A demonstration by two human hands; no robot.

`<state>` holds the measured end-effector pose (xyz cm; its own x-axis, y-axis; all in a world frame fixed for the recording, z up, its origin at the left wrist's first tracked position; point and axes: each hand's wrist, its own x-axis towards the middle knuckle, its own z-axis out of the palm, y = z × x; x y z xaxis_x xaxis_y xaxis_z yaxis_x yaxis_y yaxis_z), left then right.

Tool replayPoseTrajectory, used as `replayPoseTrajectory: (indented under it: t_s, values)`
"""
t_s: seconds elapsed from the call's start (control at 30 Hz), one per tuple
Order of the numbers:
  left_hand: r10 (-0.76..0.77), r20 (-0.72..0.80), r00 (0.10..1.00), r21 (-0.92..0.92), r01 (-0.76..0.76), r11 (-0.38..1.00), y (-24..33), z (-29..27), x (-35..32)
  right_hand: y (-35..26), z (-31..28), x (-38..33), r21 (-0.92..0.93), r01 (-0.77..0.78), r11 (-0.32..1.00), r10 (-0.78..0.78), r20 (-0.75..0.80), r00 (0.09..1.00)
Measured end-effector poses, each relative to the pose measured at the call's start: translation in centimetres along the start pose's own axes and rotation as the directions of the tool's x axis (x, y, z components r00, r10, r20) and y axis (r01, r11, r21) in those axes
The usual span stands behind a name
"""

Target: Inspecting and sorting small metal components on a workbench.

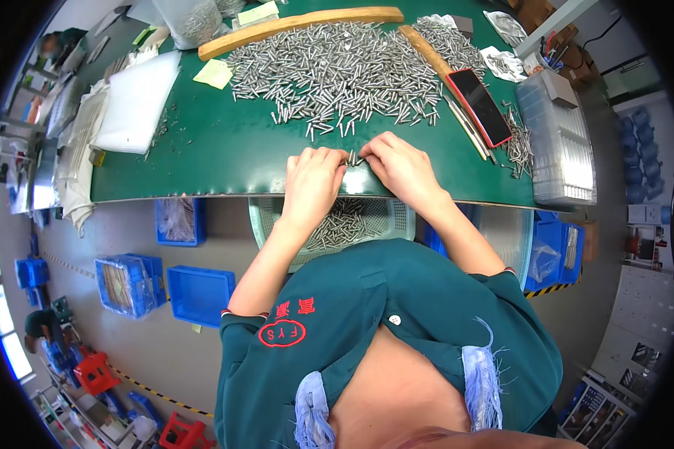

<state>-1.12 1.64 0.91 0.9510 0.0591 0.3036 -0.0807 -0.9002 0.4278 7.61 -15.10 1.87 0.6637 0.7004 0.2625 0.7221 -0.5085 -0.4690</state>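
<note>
My left hand point(312, 183) and my right hand point(403, 169) meet near the front edge of the green table point(225, 161). Between their fingertips are a few small metal pins point(353, 159), each hand's thumb and fingers closed at them. How many pins each hand grips is too small to tell. Beyond my hands lies a wide heap of the same silvery pins point(337, 75). Below the table edge, in front of my body, a pale green basket point(257, 224) holds more pins point(344, 227).
Wooden bars point(307, 26) border the heap at the back. To the right lie a phone with a red edge point(481, 108), thin rods point(468, 129) and a clear plastic box point(554, 142). White foam sheets point(138, 105) lie at left; an open blue bin point(201, 293) stands on the floor.
</note>
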Motion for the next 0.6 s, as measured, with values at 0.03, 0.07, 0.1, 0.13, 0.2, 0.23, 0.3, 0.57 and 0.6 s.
replayPoseTrajectory:
  t_s: [0.03, 0.07, 0.1, 0.13, 0.2, 0.23, 0.3, 0.57, 0.6]
  values:
    - [0.022, -0.001, 1.0, -0.021, -0.022, 1.0, 0.0, 0.2, 0.1, -0.1, 0.0, -0.1, 0.001, 0.001, 1.0, -0.001, -0.001, 1.0]
    - [0.045, -0.002, 0.999, -0.042, -0.045, 0.998, 0.0, 0.3, 0.2, -0.3, 0.1, -0.2, 0.037, -0.047, 0.998, 0.046, 0.008, 0.999]
    - [0.047, -0.001, 0.999, -0.044, -0.047, 0.998, -0.1, 0.3, 0.5, -0.4, 0.1, -0.3, 0.071, -0.098, 0.993, 0.096, 0.018, 0.995]
    - [0.052, -0.05, 0.997, -0.02, -0.053, 0.998, -0.3, 0.3, 1.0, -0.6, -0.1, -0.4, 0.07, -0.1, 0.993, 0.099, 0.017, 0.995]
    - [0.067, -0.119, 0.991, 0.049, -0.062, 0.997, -0.7, 0.4, 2.4, -0.9, -0.4, -0.5, 0.054, -0.02, 0.998, 0.017, 0.054, 0.998]
    - [0.068, -0.119, 0.991, 0.049, -0.062, 0.997, -0.9, 0.7, 3.0, -1.1, -0.4, -0.4, 0.053, -0.001, 0.999, -0.003, 0.066, 0.998]
    - [0.113, -0.118, 0.987, 0.154, -0.094, 0.984, -1.5, 1.4, 4.2, -0.9, 0.1, -0.4, 0.013, 0.031, 0.999, -0.032, 0.06, 0.998]
    - [0.196, -0.036, 0.98, 0.27, -0.18, 0.946, -1.9, 1.2, 5.4, -0.2, 0.6, -0.2, -0.048, 0.067, 0.997, -0.067, 0.0, 0.998]
    - [0.202, -0.049, 0.978, 0.259, -0.182, 0.948, -1.7, 0.9, 5.1, -0.1, 0.7, -0.3, -0.033, 0.057, 0.998, -0.057, -0.018, 0.998]
